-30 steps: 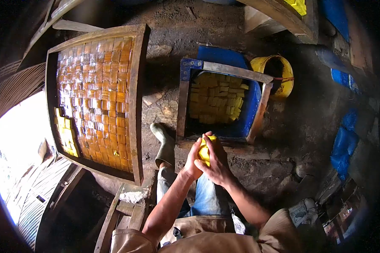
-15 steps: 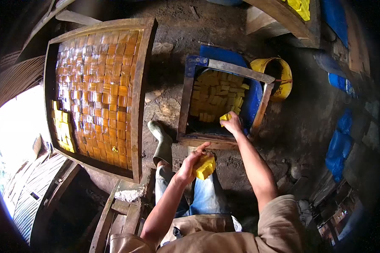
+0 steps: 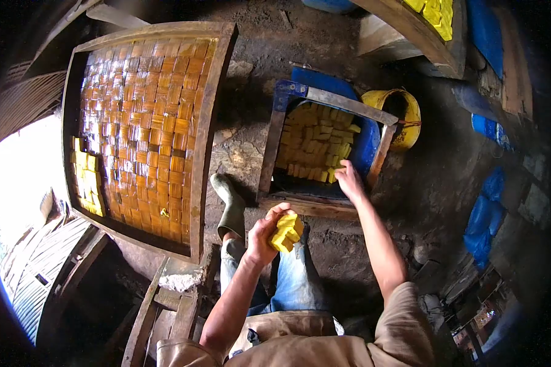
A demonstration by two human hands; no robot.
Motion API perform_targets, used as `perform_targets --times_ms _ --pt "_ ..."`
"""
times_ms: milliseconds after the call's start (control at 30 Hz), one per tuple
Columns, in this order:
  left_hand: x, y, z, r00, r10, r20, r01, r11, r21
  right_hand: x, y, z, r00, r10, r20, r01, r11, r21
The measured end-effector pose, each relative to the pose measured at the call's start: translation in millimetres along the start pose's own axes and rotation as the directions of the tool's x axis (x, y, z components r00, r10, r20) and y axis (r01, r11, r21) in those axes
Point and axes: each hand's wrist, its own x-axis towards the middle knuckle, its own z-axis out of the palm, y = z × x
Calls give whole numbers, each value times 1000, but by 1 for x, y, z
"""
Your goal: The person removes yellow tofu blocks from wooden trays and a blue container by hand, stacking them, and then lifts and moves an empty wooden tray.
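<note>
My left hand is closed around a small cluster of yellow tofu blocks, held above my knees. My right hand reaches over the near right part of a wood-framed box. Its thumb and forefinger look apart, with no block visible between them, close beside the tofu pieces in the box. Whether the fingertips touch a piece is hard to tell. Those pieces lie in rows, dull in the shade, with brighter ones near my fingers.
At the left stands a large woven bamboo tray in a wooden frame, with yellow blocks along its lower left edge. A yellow bucket stands right of the box. A wooden stool is at my lower left, and blue plastic lies right.
My right hand held a yellow block above the box; now it is slightly lower right, with none visible in its fingers. My left hand has turned and moved up left, showing more blocks.
</note>
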Motion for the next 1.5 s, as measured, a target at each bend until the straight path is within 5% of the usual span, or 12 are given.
perform_targets --times_ms 133,200,333,400,533,667,800,933,1033,1133,1233,1500 --pt "11 -8 13 999 44 -8 -43 998 34 -124 -46 54 873 -479 96 420 836 352" --pt "18 -26 36 983 132 -125 -124 990 65 -168 -78 63 885 -448 129 428 890 157" --pt "50 -49 46 962 135 -236 -148 988 -40 -156 -60 43 866 -471 168 384 841 380" --pt "68 -45 55 961 127 -245 -141 989 -41 -130 -68 6 840 -307 448 125 912 391" --pt "90 -47 61 954 71 -293 -133 971 -197 -84 -97 -26 664 -309 681 271 948 166" --pt "97 -52 46 926 -12 -378 -132 927 -351 -72 -85 -16 630 -303 715 373 926 63" --pt "98 -40 40 910 -21 -415 -146 919 -367 -60 -76 -17 670 -213 712 143 977 157" --pt "76 -28 50 909 26 -416 -46 998 -37 -21 -81 -39 812 -321 487 522 773 -361" --pt "49 -17 43 975 53 -216 -41 997 63 7 -85 -45 885 -272 378 452 308 -837" --pt "30 -8 41 982 71 -175 -42 985 167 35 -68 -32 888 -204 411 411 -46 -911" --pt "17 -10 25 973 121 -196 -71 968 241 73 -11 -10 924 -243 294 255 -180 -950" --pt "-5 -5 7 955 176 -238 -110 958 265 73 26 10 894 -385 230 148 -231 -962"
